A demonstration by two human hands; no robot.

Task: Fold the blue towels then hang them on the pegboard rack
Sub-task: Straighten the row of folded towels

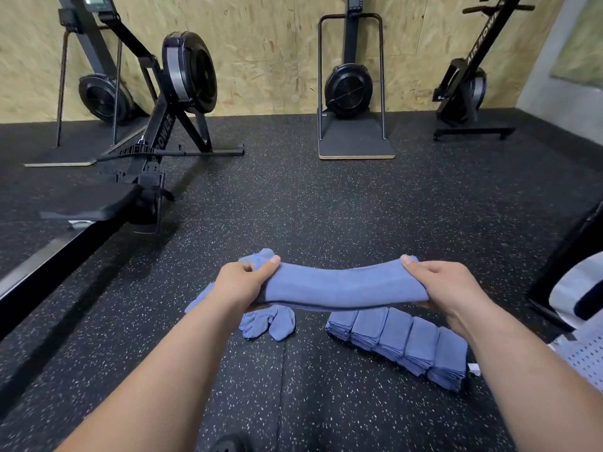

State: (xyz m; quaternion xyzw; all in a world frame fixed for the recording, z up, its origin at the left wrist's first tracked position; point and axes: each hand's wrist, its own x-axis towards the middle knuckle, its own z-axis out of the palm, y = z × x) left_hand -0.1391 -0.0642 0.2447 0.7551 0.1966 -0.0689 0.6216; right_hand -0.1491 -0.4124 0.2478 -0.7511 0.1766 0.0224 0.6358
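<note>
I hold a folded blue towel [339,285] stretched flat between both hands above the floor. My left hand [243,283] grips its left end, thumb on top. My right hand [437,287] grips its right end the same way. Below and behind my left hand lies a loose heap of unfolded blue towels [270,322]. To the lower right, a row of folded blue towels [408,345] sits on the floor in several neat stacks. No pegboard rack is in view.
Speckled black rubber floor [326,207] all around. A rowing machine [140,151] stretches along the left. An upright fan machine [350,89] and another one [463,89] stand by the chipboard wall. A black and white object [574,288] is at the right edge.
</note>
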